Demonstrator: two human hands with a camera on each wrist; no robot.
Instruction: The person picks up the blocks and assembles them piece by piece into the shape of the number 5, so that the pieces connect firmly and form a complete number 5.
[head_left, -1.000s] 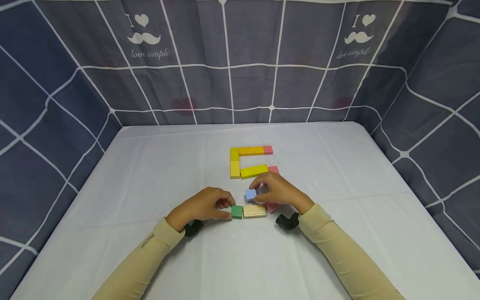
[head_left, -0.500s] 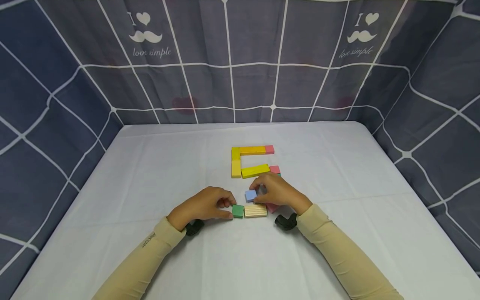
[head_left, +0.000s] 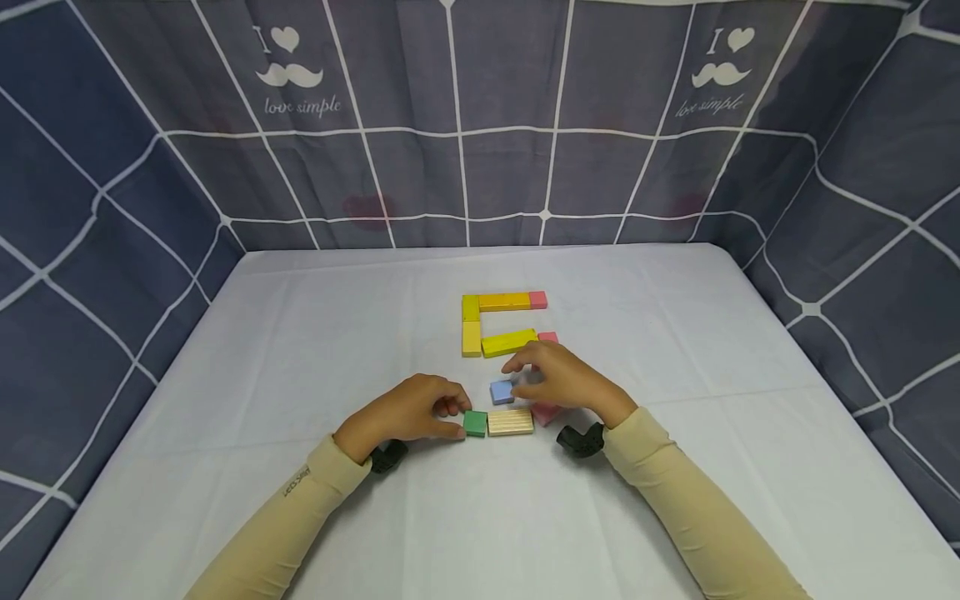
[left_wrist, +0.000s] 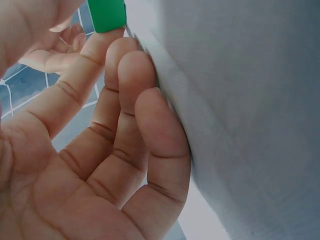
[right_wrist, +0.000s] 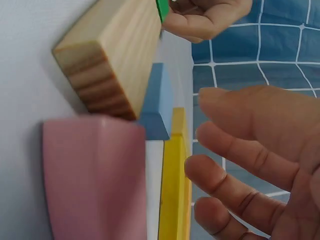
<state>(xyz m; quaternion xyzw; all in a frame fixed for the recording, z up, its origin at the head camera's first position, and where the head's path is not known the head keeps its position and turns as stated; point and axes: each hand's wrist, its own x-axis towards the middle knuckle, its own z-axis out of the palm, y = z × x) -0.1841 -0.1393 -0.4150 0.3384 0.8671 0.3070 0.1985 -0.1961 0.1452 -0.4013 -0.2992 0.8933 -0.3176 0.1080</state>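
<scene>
My left hand point(head_left: 408, 408) pinches a small green block point(head_left: 475, 423) at its left side between thumb and index finger. The other fingers curl loosely against the cloth, as the left wrist view shows. Right of the green block lies a plain striped wooden block point(head_left: 511, 422), end to end with it. A small light-blue block point(head_left: 501, 392) sits just behind the wooden one. Over to its right is my right hand point(head_left: 566, 379), fingers parted and holding nothing. In the right wrist view its fingertips point(right_wrist: 205, 167) stand off from the blue block point(right_wrist: 157, 105). A pink block point(right_wrist: 95, 175) lies partly below this hand.
Farther back, yellow blocks point(head_left: 470, 325) and an orange-yellow block point(head_left: 504, 302) form an angular outline, with a pink block point(head_left: 537, 300) at its upper end. A tilted yellow block point(head_left: 509, 342) meets another pink block point(head_left: 548, 337). White cloth point(head_left: 337, 317) covers the table; a dark grid-patterned curtain point(head_left: 405, 175) surrounds it.
My right hand has let go of the blue block and drawn slightly right, its fingers spreading. The blue block now rests behind the wooden one. My left hand stays at the green block.
</scene>
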